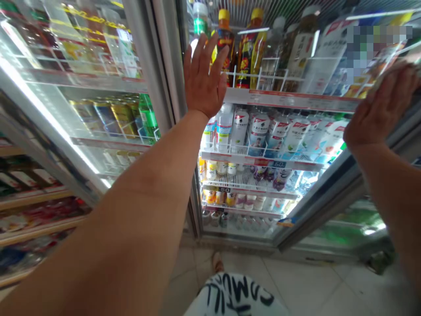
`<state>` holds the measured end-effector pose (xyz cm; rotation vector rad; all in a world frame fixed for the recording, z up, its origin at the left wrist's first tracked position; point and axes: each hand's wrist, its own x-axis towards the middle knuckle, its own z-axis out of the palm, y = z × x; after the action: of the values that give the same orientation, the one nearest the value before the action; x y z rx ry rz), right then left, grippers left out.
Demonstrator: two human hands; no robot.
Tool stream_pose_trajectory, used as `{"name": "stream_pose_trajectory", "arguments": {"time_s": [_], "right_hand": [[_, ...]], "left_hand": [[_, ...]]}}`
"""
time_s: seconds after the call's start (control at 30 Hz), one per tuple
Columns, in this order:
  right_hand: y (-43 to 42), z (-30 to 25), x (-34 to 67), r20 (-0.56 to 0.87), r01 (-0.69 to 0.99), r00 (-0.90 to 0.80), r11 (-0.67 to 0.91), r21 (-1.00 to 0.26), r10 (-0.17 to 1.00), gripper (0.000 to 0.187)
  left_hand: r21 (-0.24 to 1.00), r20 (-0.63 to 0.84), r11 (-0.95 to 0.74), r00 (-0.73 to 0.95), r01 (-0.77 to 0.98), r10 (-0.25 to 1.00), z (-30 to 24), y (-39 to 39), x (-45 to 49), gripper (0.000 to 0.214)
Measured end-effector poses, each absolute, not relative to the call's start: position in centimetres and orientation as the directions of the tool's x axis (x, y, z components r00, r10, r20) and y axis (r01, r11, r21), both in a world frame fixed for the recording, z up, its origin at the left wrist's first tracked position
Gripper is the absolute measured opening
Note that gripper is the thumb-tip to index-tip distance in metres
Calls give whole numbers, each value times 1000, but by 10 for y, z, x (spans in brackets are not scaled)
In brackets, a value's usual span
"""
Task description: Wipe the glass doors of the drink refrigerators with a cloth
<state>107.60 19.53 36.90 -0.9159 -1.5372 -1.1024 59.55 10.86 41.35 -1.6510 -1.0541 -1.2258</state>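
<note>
My left hand [205, 77] is raised with its fingers spread, beside the upright metal frame [176, 57] of a drinks fridge. It holds nothing and partly covers a green-labelled bottle [200, 22]. Just right of it stand dark bottles with yellow caps [245, 61] on the top shelf. At the right, my right hand [378, 107] is up against the open glass door, its fingers stretched upward and somewhat blurred. Whether its palm presses on the glass cannot be made out. Below, a shelf holds a row of white-labelled bottles [259, 131].
Lower shelves carry small bottles [230, 198]. The door's metal frame [315, 202] slants across the right. Another fridge section with cans [112, 116] is at the left, beside wooden shelves [39, 232] of packaged goods. A tiled floor [296, 281] lies below.
</note>
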Motion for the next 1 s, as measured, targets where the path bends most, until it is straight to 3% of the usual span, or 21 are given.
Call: {"name": "stream_pose_trajectory", "arguments": {"time_s": [0.07, 0.13, 0.17, 0.3, 0.37, 0.43, 0.53, 0.63, 0.67, 0.77, 0.83, 0.9, 1.0], "right_hand": [[201, 388, 1080, 992, 953, -92, 296, 61, 91, 70], [204, 407, 1071, 996, 952, 55, 298, -71, 63, 73], [202, 411, 1060, 998, 955, 48, 291, -61, 51, 71], [166, 390, 1003, 917, 891, -366, 344, 297, 158, 64], [146, 379, 986, 864, 889, -414, 332, 317, 285, 59], [134, 384, 978, 843, 896, -417, 308, 320, 340, 57], [128, 408, 960, 892, 921, -341, 294, 254, 298, 58], [126, 419, 918, 949, 954, -147, 293, 61, 279, 62], [124, 416, 901, 943, 938, -182, 336, 82, 277, 62], [120, 405, 856, 727, 712, -622, 596, 372, 290, 59], [119, 406, 836, 618, 579, -751, 685, 442, 235, 60], [118, 416, 823, 671, 591, -716, 678, 437, 192, 57], [115, 431, 802, 848, 739, -502, 595, 316, 173, 56]], "left_hand": [[-155, 971, -292, 200, 944, 132, 412, 110, 595, 58], [-196, 971, -260, 225, 945, 84, 411, 110, 595, 57], [-213, 969, -252, 236, 944, 66, 411, 110, 595, 56], [-164, 972, -341, 210, 926, 102, 411, 111, 595, 57], [-93, 972, -403, 170, 910, 162, 412, 109, 595, 60], [-58, 970, -407, 148, 912, 194, 414, 108, 595, 60], [-63, 972, -347, 136, 936, 191, 415, 105, 595, 58], [-62, 971, -312, 130, 948, 202, 415, 104, 596, 61], [-72, 969, -304, 139, 950, 203, 415, 104, 596, 62], [-118, 968, -262, 170, 958, 186, 413, 102, 597, 63], [-130, 968, -234, 174, 964, 179, 411, 101, 598, 60], [-130, 972, -228, 170, 965, 164, 411, 100, 598, 59], [-136, 972, -265, 180, 955, 149, 411, 101, 599, 62]]}}
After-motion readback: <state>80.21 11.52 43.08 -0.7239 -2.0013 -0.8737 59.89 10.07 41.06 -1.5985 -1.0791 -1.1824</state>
